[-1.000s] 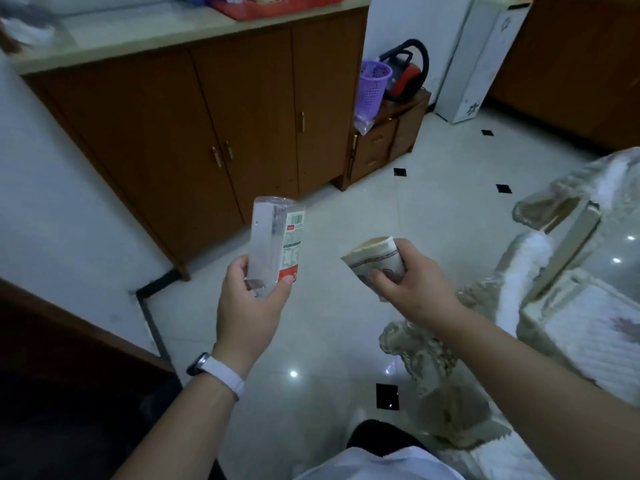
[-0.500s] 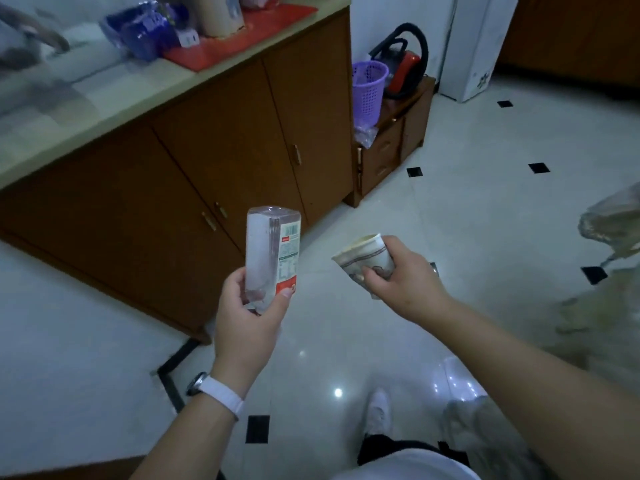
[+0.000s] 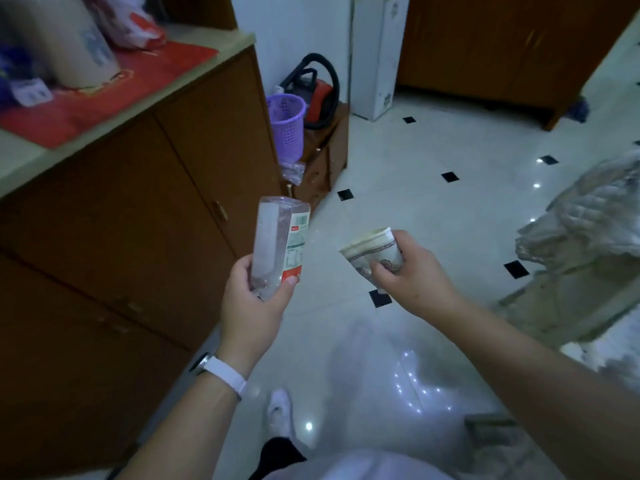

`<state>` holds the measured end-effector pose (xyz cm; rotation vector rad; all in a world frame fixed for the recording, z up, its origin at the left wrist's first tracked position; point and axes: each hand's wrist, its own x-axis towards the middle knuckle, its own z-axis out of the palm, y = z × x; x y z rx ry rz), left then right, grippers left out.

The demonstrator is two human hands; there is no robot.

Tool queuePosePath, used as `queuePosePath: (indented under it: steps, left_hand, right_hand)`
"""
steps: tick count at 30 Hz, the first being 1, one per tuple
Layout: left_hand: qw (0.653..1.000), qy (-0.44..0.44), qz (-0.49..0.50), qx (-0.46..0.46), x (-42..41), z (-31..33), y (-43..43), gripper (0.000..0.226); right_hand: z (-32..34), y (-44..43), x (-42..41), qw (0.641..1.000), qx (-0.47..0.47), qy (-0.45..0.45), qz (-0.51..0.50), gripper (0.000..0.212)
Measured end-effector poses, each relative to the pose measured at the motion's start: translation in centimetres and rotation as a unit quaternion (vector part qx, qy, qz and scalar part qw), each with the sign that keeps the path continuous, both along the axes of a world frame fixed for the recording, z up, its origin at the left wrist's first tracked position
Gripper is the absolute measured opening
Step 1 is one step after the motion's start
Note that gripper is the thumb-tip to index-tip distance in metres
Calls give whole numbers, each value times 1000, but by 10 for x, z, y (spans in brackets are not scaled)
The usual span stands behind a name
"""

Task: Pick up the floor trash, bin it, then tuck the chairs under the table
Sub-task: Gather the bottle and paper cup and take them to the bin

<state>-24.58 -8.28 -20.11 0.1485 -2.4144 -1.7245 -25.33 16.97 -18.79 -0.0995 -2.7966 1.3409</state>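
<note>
My left hand grips a clear plastic bottle with a red and white label, held bottom end up in front of me. My right hand holds a crushed paper cup with a brown pattern, its rim pointing left. A purple mesh bin with a plastic liner stands on a low wooden drawer unit ahead, beyond both hands. At the right edge a table or chair under a lace cover shows only in part.
A long brown cabinet with a countertop and red mat runs along my left. A red vacuum cleaner sits behind the bin. A white box-like appliance stands against the far wall. Glossy white floor tiles stretch ahead.
The view has advanced along the cabinet and turned right; the purple bin is nearer and more central. Both hands keep the same hold on the bottle and the cup.
</note>
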Motion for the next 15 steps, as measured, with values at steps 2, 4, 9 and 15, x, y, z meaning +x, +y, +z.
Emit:
queuePosePath:
  steps: [2, 4, 9, 15]
  left_hand:
    - [999, 1, -31, 13, -36, -4, 0, 46]
    - [998, -5, -67, 19, -74, -5, -3, 50]
    - [988, -5, -147, 41, -180, 2, -5, 48]
    - [969, -27, -242, 47, -279, -6, 21, 55]
  right_hand:
    - [-1, -4, -21, 999, 12, 2, -32, 28]
    - [2, -9, -45, 998, 16, 4, -63, 28]
    - [14, -22, -102, 986, 37, 36, -157, 26]
    - [12, -16, -139, 957, 63, 52, -277, 36]
